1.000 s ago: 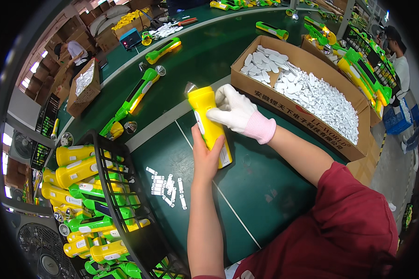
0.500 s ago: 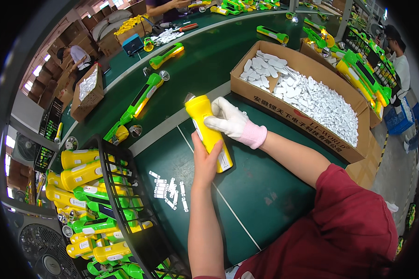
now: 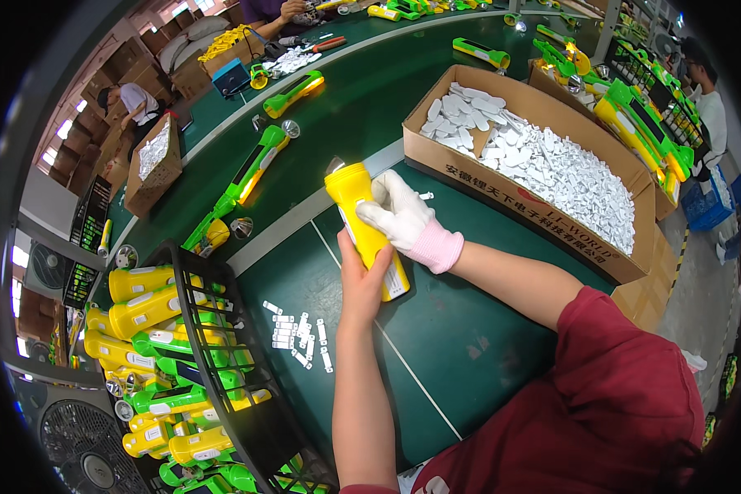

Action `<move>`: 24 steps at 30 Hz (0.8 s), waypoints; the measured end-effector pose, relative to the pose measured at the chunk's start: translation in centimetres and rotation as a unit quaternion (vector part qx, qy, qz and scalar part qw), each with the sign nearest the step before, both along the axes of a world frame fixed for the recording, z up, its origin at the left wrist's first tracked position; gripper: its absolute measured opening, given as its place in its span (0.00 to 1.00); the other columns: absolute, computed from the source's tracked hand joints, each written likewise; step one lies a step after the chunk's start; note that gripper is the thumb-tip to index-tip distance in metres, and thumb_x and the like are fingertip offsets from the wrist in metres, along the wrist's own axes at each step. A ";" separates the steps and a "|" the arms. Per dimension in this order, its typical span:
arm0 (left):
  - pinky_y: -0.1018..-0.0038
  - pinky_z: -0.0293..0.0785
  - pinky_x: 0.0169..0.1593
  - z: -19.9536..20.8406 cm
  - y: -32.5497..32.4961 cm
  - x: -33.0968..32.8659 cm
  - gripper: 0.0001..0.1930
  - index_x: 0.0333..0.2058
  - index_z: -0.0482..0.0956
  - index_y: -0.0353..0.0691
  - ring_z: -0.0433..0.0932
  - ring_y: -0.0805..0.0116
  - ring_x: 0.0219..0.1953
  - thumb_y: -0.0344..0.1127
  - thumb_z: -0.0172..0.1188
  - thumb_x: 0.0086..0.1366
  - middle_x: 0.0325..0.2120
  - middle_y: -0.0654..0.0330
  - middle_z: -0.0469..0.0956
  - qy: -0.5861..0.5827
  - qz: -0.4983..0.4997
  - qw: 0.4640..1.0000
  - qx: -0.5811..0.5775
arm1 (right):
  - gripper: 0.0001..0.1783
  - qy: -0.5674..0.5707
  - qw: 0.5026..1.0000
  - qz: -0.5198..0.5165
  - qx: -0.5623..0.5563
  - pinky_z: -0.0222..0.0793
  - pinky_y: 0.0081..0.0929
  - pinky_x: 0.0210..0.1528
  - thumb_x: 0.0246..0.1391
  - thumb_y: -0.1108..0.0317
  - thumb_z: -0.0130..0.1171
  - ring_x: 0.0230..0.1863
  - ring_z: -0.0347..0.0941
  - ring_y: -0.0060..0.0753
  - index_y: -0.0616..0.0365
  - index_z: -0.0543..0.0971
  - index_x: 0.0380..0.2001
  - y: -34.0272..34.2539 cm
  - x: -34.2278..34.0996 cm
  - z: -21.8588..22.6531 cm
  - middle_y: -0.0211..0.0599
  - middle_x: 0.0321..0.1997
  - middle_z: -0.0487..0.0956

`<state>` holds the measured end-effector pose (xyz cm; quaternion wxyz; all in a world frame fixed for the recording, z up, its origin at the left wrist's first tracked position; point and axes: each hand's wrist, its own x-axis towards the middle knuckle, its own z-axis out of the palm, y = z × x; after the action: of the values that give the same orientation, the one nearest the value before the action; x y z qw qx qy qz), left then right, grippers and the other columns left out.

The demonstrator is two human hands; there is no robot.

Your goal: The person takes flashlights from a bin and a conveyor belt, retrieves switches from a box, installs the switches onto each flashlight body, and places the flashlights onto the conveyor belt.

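Hands [image 3: 362, 288] [image 3: 403, 212], left bare and right gloved, hold a yellow flashlight [image 3: 367, 234].

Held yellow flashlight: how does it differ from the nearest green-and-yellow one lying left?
The held flashlight shows yellow; the lying flashlight shows green, yellow and a dark panel.
The left hand and gloved right hand grip the held flashlight; the lying flashlight rests on the green surface.
The held one's head leans left; the lying one's leans right.
Both have silvery pieces at the head.
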<state>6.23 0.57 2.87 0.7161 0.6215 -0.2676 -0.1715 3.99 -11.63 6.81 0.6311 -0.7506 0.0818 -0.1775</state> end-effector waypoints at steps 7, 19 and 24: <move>0.72 0.68 0.45 -0.1 -0.1 0.0 0.25 0.50 0.55 0.39 0.71 0.67 0.42 0.33 0.57 0.56 0.40 0.56 0.69 0.008 0.005 1.000 -0.006 | 0.16 -0.013 0.998 -0.050 0.044 0.67 0.25 0.36 0.49 0.62 0.57 0.31 0.68 0.25 0.60 0.64 0.32 0.1 0.9 -1.1 0.35 0.28 0.70; 0.72 0.67 0.46 -0.1 0.1 0.2 0.25 0.49 0.55 0.39 0.71 0.67 0.42 0.33 0.57 0.56 0.40 0.55 0.69 0.014 -0.004 1.000 -0.007 | 0.16 -0.033 0.995 -0.006 0.091 0.66 0.22 0.34 0.48 0.63 0.59 0.30 0.67 0.21 0.60 0.64 0.31 0.0 0.4 -0.5 0.33 0.27 0.70; 0.72 0.66 0.47 -0.4 0.1 0.3 0.25 0.50 0.56 0.38 0.70 0.67 0.43 0.32 0.57 0.56 0.41 0.56 0.68 0.015 -0.002 0.999 -0.032 | 0.20 -0.028 0.998 -0.044 0.020 0.67 0.27 0.38 0.49 0.56 0.57 0.34 0.71 0.31 0.60 0.65 0.34 0.5 0.3 -1.3 0.39 0.30 0.73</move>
<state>6.56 0.67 2.43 0.7394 0.5949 -0.2632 -0.1736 4.26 -11.15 5.47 0.6398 -0.7282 0.1003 -0.2241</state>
